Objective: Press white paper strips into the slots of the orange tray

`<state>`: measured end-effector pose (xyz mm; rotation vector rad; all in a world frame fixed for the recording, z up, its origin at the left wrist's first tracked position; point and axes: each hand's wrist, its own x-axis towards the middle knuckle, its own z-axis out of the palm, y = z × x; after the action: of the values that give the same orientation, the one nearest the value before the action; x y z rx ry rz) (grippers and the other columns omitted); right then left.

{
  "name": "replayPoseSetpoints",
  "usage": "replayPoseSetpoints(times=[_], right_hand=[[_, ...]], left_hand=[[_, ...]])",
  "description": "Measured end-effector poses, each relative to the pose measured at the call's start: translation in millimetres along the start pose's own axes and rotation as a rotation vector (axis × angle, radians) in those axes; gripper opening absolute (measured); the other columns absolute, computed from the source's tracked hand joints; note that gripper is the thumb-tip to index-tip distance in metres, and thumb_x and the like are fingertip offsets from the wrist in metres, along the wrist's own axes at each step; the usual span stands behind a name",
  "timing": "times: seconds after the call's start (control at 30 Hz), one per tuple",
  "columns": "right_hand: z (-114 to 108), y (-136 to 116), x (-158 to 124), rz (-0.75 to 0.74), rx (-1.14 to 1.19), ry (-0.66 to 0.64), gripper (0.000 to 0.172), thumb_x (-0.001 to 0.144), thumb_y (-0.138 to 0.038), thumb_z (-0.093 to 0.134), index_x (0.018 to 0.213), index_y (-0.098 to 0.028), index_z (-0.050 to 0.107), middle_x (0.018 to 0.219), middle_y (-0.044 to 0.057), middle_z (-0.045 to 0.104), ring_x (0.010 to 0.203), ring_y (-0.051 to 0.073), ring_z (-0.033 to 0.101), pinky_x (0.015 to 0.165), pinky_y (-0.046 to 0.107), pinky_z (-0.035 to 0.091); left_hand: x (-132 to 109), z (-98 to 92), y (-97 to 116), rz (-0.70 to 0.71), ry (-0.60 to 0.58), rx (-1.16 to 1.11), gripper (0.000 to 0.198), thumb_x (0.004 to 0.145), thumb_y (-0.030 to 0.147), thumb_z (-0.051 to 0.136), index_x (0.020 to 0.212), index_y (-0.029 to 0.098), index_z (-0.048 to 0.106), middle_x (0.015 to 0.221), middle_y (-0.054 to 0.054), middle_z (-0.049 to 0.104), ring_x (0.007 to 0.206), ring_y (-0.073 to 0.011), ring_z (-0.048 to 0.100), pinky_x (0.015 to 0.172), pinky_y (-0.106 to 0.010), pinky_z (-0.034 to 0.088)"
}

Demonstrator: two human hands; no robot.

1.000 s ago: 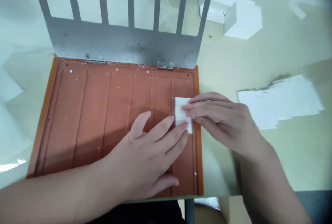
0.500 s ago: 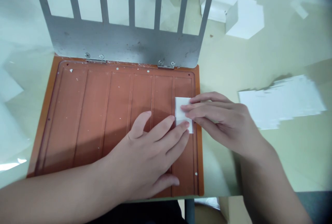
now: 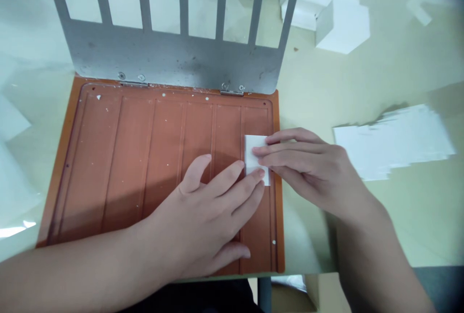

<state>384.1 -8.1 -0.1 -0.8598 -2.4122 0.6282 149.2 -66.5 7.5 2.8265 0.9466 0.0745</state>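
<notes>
A small white card (image 3: 250,142) lies flat in the rightmost channel of a reddish-brown grooved board (image 3: 145,129). My left hand (image 3: 217,206) reaches over the board with its fingers spread, the fingertips touching the card's lower left part. From the right side, my right hand (image 3: 311,168) has its fingers bunched on the card's right half and edge, and its thumb is partly hidden below them. A grey metal frame (image 3: 174,54) with long rectangular slots stands raised, joined to the board's back edge by two hinges.
A fanned stack of white cards (image 3: 395,143) lies on the table to the right. White box-like blocks (image 3: 342,25) stand at the back right. White sheets (image 3: 12,119) lie at the far left. Below the table's front edge there is an open carton (image 3: 322,291).
Almost nothing differs; both hands keep their places at the card, and the view has shifted very slightly.
</notes>
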Motion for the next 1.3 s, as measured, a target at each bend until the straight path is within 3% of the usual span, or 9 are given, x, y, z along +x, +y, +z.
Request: replayPoseSetpoints(times=[0.4, 0.67, 0.87, 0.97, 1.2, 1.3], right_hand=[[-0.1, -0.7, -1.3, 0.009, -0.016, -0.014, 0.022, 0.092, -0.006, 0.057, 0.099, -0.023, 0.069, 0.111, 0.004, 0.076, 0.101, 0.019, 0.072, 0.096, 0.042, 0.056], [-0.8, -3.5, -1.9, 0.043, -0.055, -0.031, 0.019, 0.092, -0.009, 0.058, 0.098, -0.022, 0.07, 0.112, 0.003, 0.076, 0.108, 0.021, 0.068, 0.096, 0.042, 0.056], [-1.0, -4.4, -3.2, 0.052, -0.072, -0.044, 0.022, 0.092, -0.008, 0.056, 0.099, -0.022, 0.07, 0.111, 0.002, 0.076, 0.11, 0.021, 0.066, 0.097, 0.042, 0.055], [-0.8, -3.4, -2.9, 0.042, -0.078, -0.042, 0.022, 0.093, -0.008, 0.056, 0.099, -0.023, 0.071, 0.11, 0.001, 0.077, 0.11, 0.021, 0.066, 0.096, 0.041, 0.055], [0.1, -2.1, -0.7, -0.035, -0.036, -0.011, 0.022, 0.091, -0.006, 0.055, 0.094, -0.021, 0.072, 0.104, 0.002, 0.078, 0.099, 0.018, 0.069, 0.097, 0.038, 0.055], [-1.9, -2.7, -3.7, -0.021, -0.063, -0.012, 0.021, 0.088, -0.009, 0.059, 0.092, -0.024, 0.073, 0.097, -0.001, 0.079, 0.105, 0.021, 0.068, 0.097, 0.043, 0.051]], left_hand=[[0.3, 0.0, -0.4, 0.007, 0.036, -0.005, 0.064, 0.094, 0.061, 0.046, 0.142, 0.018, 0.053, 0.153, -0.003, 0.048, 0.133, -0.0263, 0.04, 0.112, -0.046, 0.023], [0.0, 4.1, 1.3, -0.002, 0.092, 0.005, 0.066, 0.091, 0.061, 0.047, 0.14, 0.016, 0.053, 0.15, -0.003, 0.051, 0.138, -0.0265, 0.033, 0.119, -0.05, -0.015], [6.6, 5.6, -9.9, 0.091, 0.108, -0.103, 0.067, 0.087, 0.065, 0.05, 0.134, 0.017, 0.057, 0.141, -0.006, 0.059, 0.139, -0.0273, 0.036, 0.117, -0.05, -0.021], [8.8, 6.8, -13.4, 0.11, 0.107, -0.153, 0.066, 0.087, 0.064, 0.051, 0.133, 0.017, 0.057, 0.138, -0.008, 0.061, 0.139, -0.0292, 0.038, 0.118, -0.052, -0.016], [10.3, 3.9, -14.5, 0.112, 0.051, -0.154, 0.074, 0.086, 0.066, 0.053, 0.137, 0.012, 0.053, 0.143, -0.012, 0.057, 0.136, -0.0317, 0.042, 0.117, -0.052, 0.011], [9.9, 2.3, -14.0, 0.121, 0.009, -0.134, 0.08, 0.085, 0.067, 0.054, 0.141, 0.01, 0.049, 0.145, -0.014, 0.055, 0.138, -0.0332, 0.04, 0.111, -0.052, 0.021]])
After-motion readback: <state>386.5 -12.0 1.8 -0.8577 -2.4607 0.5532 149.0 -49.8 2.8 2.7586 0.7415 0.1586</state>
